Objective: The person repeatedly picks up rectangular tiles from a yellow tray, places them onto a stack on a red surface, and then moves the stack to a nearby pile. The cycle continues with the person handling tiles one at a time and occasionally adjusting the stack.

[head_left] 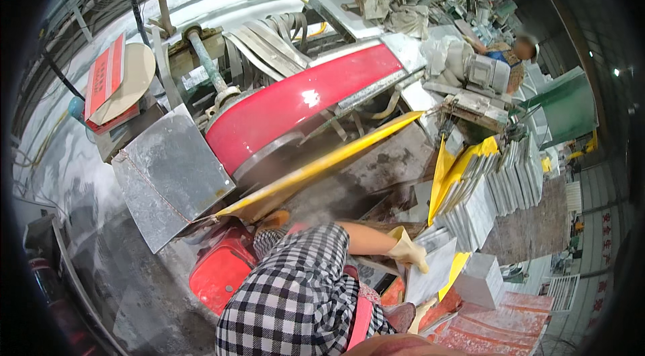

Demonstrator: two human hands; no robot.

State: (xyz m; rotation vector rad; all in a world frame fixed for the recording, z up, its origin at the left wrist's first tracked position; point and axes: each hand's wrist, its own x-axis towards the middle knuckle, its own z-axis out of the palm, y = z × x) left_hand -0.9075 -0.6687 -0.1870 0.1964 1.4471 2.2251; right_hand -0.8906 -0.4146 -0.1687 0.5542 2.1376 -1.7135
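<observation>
My left hand (410,252), in a pale yellowish glove, is closed on the far edge of a pale, flat stone tile (433,274). A black-and-white checked sleeve (289,289) and a stretch of bare forearm lead to it. At the tile's near corner shows a pale strip of my right hand (421,315), also gloved. Its fingers are mostly hidden, so its grip cannot be made out. A yellow sheet (455,274) lies beside the tile, and a grey-white block (481,281) stands beyond it.
A machine with a red curved cover (306,102) and yellow-edged guard (322,162) fills the middle. Stacked tiles (463,211) lean at right, above a reddish board (500,322). At left are a red stool (222,275) and grey metal box (176,171). Another person (514,63) is farther back.
</observation>
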